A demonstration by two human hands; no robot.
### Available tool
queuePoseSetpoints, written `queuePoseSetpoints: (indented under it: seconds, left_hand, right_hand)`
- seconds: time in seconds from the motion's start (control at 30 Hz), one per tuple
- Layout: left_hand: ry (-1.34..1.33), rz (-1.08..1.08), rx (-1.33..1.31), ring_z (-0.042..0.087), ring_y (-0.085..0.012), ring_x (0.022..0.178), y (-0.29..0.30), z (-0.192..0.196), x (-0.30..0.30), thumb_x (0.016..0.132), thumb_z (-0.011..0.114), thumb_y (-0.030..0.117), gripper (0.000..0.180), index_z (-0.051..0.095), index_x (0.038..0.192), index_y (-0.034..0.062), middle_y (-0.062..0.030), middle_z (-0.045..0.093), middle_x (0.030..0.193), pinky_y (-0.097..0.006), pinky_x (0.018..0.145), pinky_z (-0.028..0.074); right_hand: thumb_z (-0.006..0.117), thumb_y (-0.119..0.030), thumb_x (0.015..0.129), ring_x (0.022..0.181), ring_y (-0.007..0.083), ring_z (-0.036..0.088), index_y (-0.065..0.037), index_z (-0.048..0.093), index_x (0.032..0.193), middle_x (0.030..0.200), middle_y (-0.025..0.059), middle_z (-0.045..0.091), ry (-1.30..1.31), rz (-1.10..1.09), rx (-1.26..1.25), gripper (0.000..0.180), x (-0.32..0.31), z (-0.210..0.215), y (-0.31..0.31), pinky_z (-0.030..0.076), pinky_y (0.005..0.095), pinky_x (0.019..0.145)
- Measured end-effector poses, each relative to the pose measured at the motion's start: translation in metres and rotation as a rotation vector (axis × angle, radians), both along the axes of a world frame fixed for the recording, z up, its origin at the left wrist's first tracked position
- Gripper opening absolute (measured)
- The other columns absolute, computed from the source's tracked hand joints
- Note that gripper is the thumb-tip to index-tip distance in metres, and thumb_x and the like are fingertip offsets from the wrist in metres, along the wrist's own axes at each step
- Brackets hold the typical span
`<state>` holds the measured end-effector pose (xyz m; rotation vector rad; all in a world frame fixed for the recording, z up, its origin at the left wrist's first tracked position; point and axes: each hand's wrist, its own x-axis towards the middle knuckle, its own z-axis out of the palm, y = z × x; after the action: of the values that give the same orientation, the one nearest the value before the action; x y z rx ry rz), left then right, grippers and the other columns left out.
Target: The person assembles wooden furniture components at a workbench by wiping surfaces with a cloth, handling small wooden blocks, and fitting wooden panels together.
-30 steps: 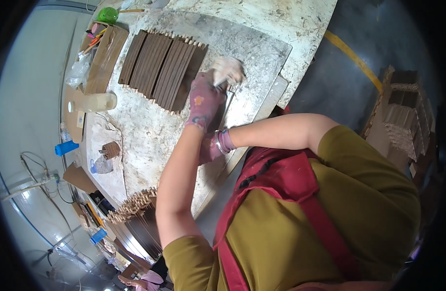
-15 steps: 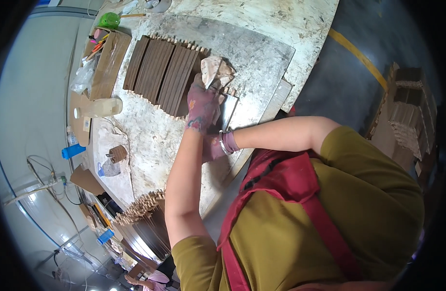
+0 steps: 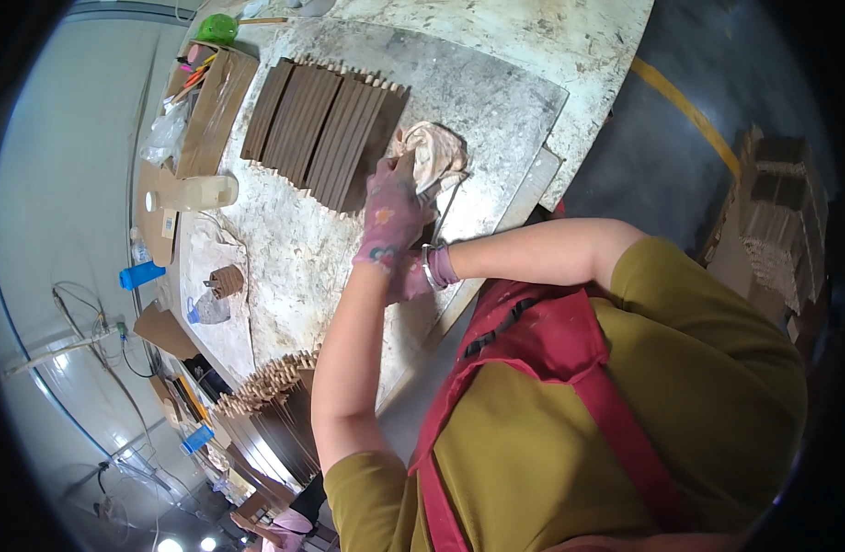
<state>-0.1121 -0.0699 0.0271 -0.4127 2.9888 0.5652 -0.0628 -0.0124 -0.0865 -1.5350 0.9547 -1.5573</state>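
Note:
My left hand point(image 3: 392, 207), in a pinkish-purple flowered glove, grips a crumpled pale cloth point(image 3: 436, 156) over the work table. My right hand point(image 3: 408, 278), in a similar glove with a bracelet at the wrist, is tucked beneath my left wrist. Its fingers are hidden. Beside my left hand the edge of a dark flat piece point(image 3: 449, 204) shows, mostly covered by hand and cloth. Just left of the cloth stands a row of dark brown wooden slats point(image 3: 317, 129) with pale pegs at their ends, packed side by side.
More pegged slats point(image 3: 280, 414) are stacked at the table's near left. Along the left edge are a cardboard box point(image 3: 216, 110) with pens, a bottle of pale liquid point(image 3: 197, 193) and a blue object point(image 3: 142, 277). Wooden stacks point(image 3: 781, 221) stand at right. Another person point(image 3: 285, 529) shows at lower left.
The cloth has shifted slightly right and down, and my left hand has moved down with it. Less of the dark piece shows. The whole view has shifted a little.

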Motion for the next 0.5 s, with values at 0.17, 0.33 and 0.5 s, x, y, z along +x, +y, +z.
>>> queuePoseSetpoints:
  seconds: [0.17, 0.33, 0.5]
  left_hand:
    - [0.063, 0.476, 0.556, 0.06, -0.0371, 0.099, -0.004, 0.036, 0.003, 0.073, 0.069, 0.005, 0.049, 0.055, 0.121, 0.0009, -0.0203, 0.06, 0.105, -0.045, 0.088, 0.048]
    - [0.786, 0.75, 0.729, 0.066, -0.0237, 0.097, -0.093, 0.06, 0.093, 0.072, 0.067, -0.004, 0.074, 0.044, 0.142, -0.0009, -0.0175, 0.06, 0.125, -0.032, 0.074, 0.058]
    - [0.215, 0.819, 0.161, 0.065, -0.0235, 0.099, -0.15, -0.004, 0.17, 0.085, 0.07, 0.006, 0.06, 0.047, 0.14, 0.0021, -0.0137, 0.063, 0.123, -0.036, 0.086, 0.056]
  right_hand:
    - [0.072, -0.025, 0.085, 0.106, 0.0226, 0.062, -0.006, 0.063, 0.119, 0.114, 0.0104, 0.067, -0.012, -0.033, 0.082, 0.039, -0.01, 0.028, 0.004, 0.05, 0.0358, 0.092]
    - [0.067, -0.043, 0.091, 0.089, 0.0169, 0.066, -0.006, 0.065, 0.114, 0.1, 0.0051, 0.068, -0.19, 0.161, 0.518, 0.044, -0.042, 0.061, 0.015, 0.055, 0.0345, 0.079]
    - [0.067, -0.056, 0.086, 0.099, 0.0211, 0.065, -0.007, 0.066, 0.119, 0.106, 0.0081, 0.068, -0.166, -0.185, 0.508, 0.059, -0.085, 0.063, 0.025, 0.054, 0.0327, 0.088]
